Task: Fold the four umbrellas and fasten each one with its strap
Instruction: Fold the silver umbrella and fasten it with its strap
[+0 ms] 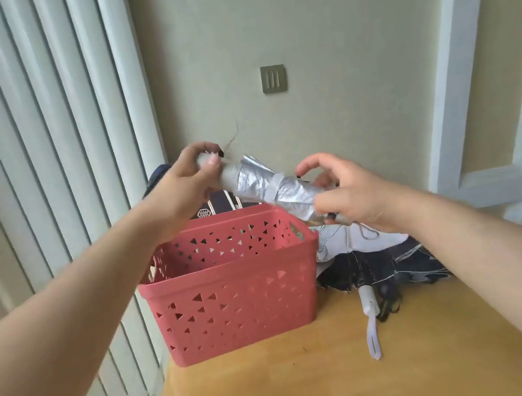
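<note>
Both hands hold a folded silver umbrella (272, 189): left hand (184, 188) grips its handle, right hand (350, 195) pinches its tip end. Beneath them stands a pink basket (234, 302); below the right hand lies an unfolded dark umbrella (379, 265) on the wooden table (345, 380).

Umbrellas: at least three — silver umbrella (273, 189), dark umbrella (380, 268), another behind the basket (220, 203)
Baskets: one, pink basket (234, 302)
Hands: two
Tabletops: one

Probably a home: wooden table (346, 387), vertical blinds (42, 128), wall switch (273, 78).

shiny crinkled silver cloth umbrella (272, 189); matt red plastic basket (234, 302); smooth wood table (346, 387)
</note>
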`<state>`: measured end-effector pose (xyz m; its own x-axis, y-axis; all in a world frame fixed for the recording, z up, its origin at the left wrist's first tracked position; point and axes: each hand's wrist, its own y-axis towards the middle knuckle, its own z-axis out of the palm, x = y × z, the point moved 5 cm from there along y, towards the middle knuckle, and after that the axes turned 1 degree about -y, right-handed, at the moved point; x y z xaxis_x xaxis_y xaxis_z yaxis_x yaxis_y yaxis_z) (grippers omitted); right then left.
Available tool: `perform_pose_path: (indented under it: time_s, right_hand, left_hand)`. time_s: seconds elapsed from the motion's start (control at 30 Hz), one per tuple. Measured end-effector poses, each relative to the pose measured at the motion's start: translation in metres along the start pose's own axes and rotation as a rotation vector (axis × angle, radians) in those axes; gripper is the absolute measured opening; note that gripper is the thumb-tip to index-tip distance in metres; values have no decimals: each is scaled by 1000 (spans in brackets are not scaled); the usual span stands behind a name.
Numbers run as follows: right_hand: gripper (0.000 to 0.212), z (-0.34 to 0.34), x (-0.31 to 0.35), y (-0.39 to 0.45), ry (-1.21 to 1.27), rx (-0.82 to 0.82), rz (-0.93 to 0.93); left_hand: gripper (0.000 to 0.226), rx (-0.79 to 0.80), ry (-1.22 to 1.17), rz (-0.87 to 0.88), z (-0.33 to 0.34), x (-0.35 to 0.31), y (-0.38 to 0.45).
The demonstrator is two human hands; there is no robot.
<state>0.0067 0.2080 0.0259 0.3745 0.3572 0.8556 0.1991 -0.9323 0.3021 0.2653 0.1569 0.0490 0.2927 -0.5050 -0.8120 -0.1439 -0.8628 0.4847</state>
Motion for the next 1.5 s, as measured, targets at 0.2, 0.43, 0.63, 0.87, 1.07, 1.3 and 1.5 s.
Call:
perform_pose_path:
  time_s: [0.2, 0.43, 0.63, 0.87, 1.07, 1.3, 1.5]
  right_hand:
    - [35, 7, -24, 84, -454, 79, 21]
    - [39, 74, -77, 171, -1008, 133, -167]
    - [41, 108, -114, 226, -1197, 349, -121]
    - [20, 150, -172, 262, -1245, 645, 21]
    - [12, 160, -201, 261, -1184, 666, 97]
    - [35, 163, -208, 255, -1016, 689, 224]
    - [19, 154, -182, 248, -1024, 685, 214]
  left_hand:
    - [38, 85, 429, -37, -50, 53, 8]
    - [51, 261, 893, -97, -47, 149, 39]
    - [59, 472, 1028, -215, -43, 214, 72]
    - [49, 875, 1234, -379, -18, 267, 95]
    - [39, 883, 1149, -471, -10, 293, 90]
    - [34, 822, 1216, -369, -11, 301, 93]
    - [16, 816, 1146, -379, -7, 274, 87]
